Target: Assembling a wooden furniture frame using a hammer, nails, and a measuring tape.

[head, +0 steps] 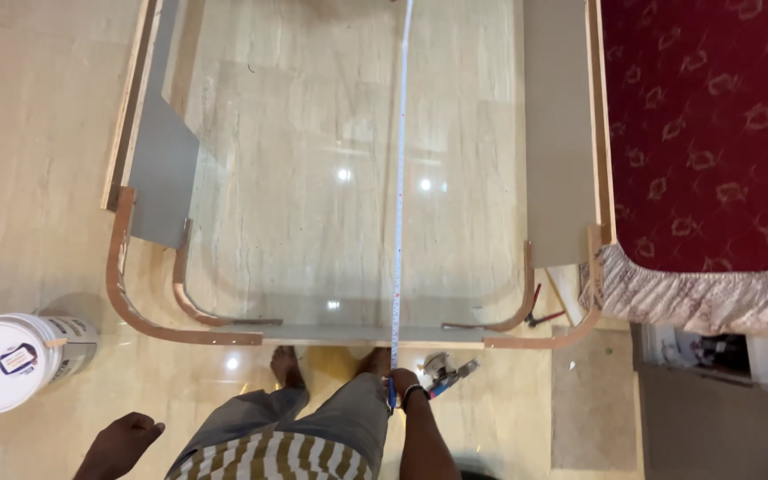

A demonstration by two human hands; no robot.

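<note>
A white measuring tape (pixel 399 178) runs straight from the top of the view down over a grey board frame with curved wooden corners (pixel 148 324) that stands on the marble floor. My right hand (pixel 399 384) grips the tape's near end just in front of the frame's front edge (pixel 348 336), next to my bare feet. Low at the left, my left hand (pixel 122 442) hangs loosely curled and holds nothing.
A white lidded bucket (pixel 12 360) stands at the left. A bed with a red patterned cover (pixel 704 133) fills the right side. Pliers (pixel 540 311) lie by the frame's right corner, and a metal tool with a blue handle (pixel 448 372) lies near my right hand.
</note>
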